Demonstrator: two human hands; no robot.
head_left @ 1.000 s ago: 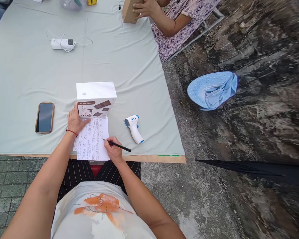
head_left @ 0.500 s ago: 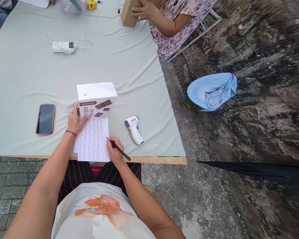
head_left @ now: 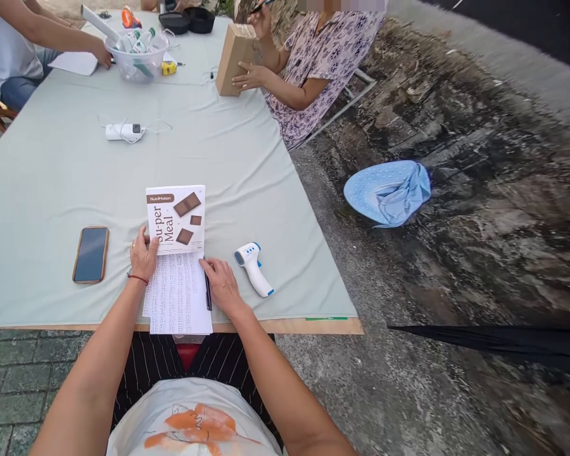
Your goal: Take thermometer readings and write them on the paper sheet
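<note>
My left hand (head_left: 144, 254) grips the lower left corner of a white box (head_left: 176, 221) with brown pictures and the words "Su-per Meal", its thumb on the printed front. In front of the box are sheets of printed paper (head_left: 177, 297), reaching over the table's near edge. My right hand (head_left: 223, 285) rests at the paper's right edge, by the box's lower right corner. A black pen (head_left: 208, 291) is under its thumb side, pointing lengthwise along the paper. A white and blue infrared thermometer (head_left: 254, 269) lies right of that hand, and a phone (head_left: 90, 254) lies to the left.
Farther up the cloth-covered table (head_left: 76, 183) lies a white device with a cable (head_left: 123, 132). A clear basin (head_left: 140, 66) holds bottles, beside a yellow tape measure (head_left: 169, 68). One person holds a cardboard box (head_left: 232, 60); another sits far left. A blue hat (head_left: 389, 193) is off to the right.
The box has tilted so its front faces me more. The pen has swung from slanting across my right hand to lying along the paper's edge. My view has lifted, showing more of the far table.
</note>
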